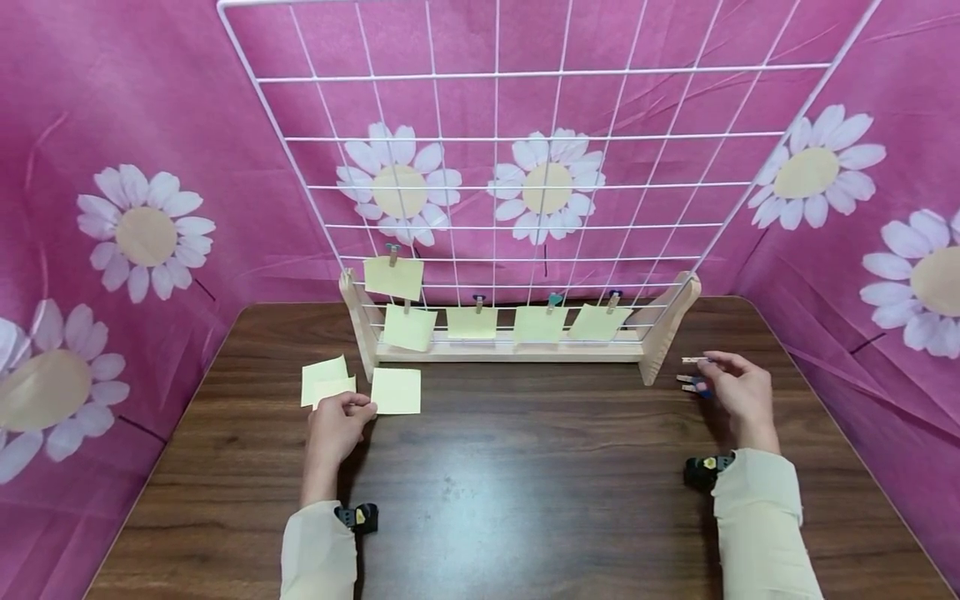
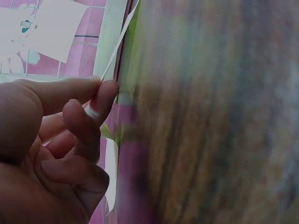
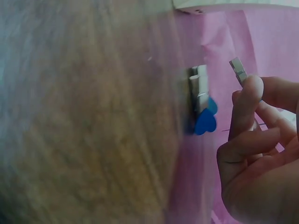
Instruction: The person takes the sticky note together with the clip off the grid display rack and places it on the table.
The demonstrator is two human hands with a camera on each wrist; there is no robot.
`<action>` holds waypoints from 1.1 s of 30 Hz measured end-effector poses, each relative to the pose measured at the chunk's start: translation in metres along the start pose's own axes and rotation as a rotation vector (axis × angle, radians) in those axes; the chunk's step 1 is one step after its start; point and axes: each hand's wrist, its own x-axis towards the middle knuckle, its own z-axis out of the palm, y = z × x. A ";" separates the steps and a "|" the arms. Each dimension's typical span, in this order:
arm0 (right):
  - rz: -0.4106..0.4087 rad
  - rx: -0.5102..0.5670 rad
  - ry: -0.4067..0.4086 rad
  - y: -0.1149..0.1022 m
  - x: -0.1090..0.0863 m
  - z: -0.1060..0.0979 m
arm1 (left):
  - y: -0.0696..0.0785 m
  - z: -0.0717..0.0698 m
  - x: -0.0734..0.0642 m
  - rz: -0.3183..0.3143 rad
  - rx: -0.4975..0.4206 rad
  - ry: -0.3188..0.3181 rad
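My left hand (image 1: 339,423) pinches a pale yellow sticky note (image 1: 396,392) by its corner between thumb and forefinger. In the left wrist view that note (image 2: 117,44) appears edge-on at the fingertips. Beside this hand, two more yellow notes (image 1: 322,377) overlap on the table. At the right, my right hand (image 1: 738,392) holds a small wooden clothespin (image 1: 694,360) just above the table. The right wrist view shows this clothespin (image 3: 238,69) sticking out past the thumb and forefinger. Under it lie more clothespins (image 3: 200,86) with blue heart ends.
A white wire grid (image 1: 497,138) stands in a wooden base (image 1: 510,352) at the back of the brown table (image 1: 517,467). Several yellow notes (image 1: 393,277) hang on its lower wires by clothespins. Pink flowered cloth (image 1: 247,208) surrounds the table.
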 end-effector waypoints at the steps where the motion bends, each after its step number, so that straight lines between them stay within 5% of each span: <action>1: 0.004 -0.007 -0.013 0.002 0.001 -0.001 | 0.000 0.000 0.000 -0.001 0.004 -0.004; 10: 0.082 0.060 -0.117 0.016 0.007 -0.005 | 0.001 0.001 0.000 -0.006 -0.006 -0.049; 19: 0.084 -0.070 -0.151 0.016 0.007 -0.006 | -0.001 0.000 0.001 0.009 0.009 -0.043; 33: 0.050 -0.132 -0.111 0.014 0.004 -0.004 | 0.000 -0.001 0.004 -0.004 0.076 -0.060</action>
